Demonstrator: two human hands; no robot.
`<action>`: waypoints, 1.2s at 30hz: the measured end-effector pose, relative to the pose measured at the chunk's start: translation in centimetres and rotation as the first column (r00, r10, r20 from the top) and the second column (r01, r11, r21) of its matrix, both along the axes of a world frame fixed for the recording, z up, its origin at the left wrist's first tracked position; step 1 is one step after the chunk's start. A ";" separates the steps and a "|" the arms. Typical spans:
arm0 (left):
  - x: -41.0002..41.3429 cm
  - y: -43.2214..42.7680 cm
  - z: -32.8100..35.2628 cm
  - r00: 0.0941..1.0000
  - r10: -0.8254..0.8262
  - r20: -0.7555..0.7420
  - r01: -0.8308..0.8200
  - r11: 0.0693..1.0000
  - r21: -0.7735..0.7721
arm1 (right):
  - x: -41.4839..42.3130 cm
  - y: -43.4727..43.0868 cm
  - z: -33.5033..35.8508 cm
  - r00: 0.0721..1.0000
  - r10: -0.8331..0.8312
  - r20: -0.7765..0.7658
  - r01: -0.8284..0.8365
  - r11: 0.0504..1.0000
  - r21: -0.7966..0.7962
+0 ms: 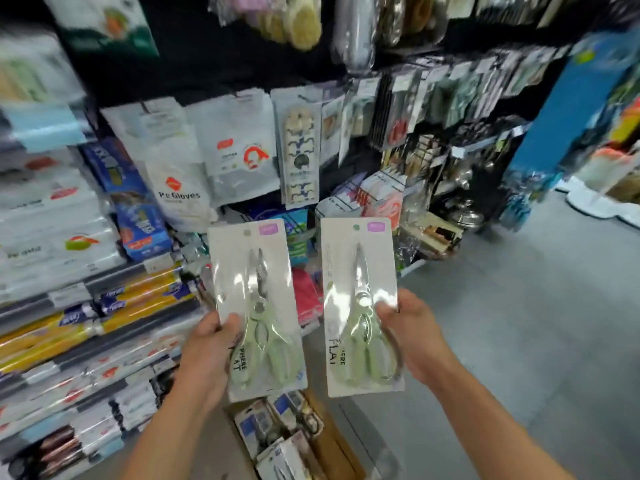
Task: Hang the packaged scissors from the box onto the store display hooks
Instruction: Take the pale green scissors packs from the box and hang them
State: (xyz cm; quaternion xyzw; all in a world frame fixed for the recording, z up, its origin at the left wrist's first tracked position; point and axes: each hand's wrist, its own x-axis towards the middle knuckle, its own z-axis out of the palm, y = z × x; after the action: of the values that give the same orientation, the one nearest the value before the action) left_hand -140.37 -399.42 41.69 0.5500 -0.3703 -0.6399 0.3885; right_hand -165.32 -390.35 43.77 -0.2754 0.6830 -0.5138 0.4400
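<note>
I hold two carded packs of pale green kitchen scissors upright in front of the display. My left hand (211, 351) grips the left scissors pack (256, 306) at its lower left edge. My right hand (412, 337) grips the right scissors pack (360, 306) at its lower right edge. Each card has a hang hole and a purple label at the top. Below them on the floor stands the cardboard box (332, 441), holding several more packaged items. Packaged goods hang on the dark display wall (346, 161) behind; the hooks themselves are blurred.
Stacked rolls and boxes of wrap fill the shelves (69, 306) on the left. PE gloves bags (180, 195) and other packs hang in the middle. Metal kitchenware (464, 188) sits to the right. Grey floor (519, 341) opens on the right, with a blue pillar (568, 109) beyond.
</note>
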 end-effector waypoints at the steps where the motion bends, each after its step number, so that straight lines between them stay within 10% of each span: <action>1: -0.7 0.4 1.2 1.000 -0.015 -0.012 0.015 1.000 -0.017 | -0.6 0.9 1.1 1.000 -0.010 -0.007 0.009 1.000 -0.023; 36: -33.8 11.3 9.8 0.995 0.077 0.056 -0.061 0.970 -0.233 | -34.0 9.5 6.0 0.997 0.078 0.008 -0.076 0.981 -0.177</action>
State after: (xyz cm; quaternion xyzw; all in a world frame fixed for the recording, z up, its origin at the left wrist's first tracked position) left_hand -174.20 -388.15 51.53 0.5340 -0.4354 -0.5603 0.4597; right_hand -199.34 -380.83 49.77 -0.3359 0.6203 -0.5570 0.4383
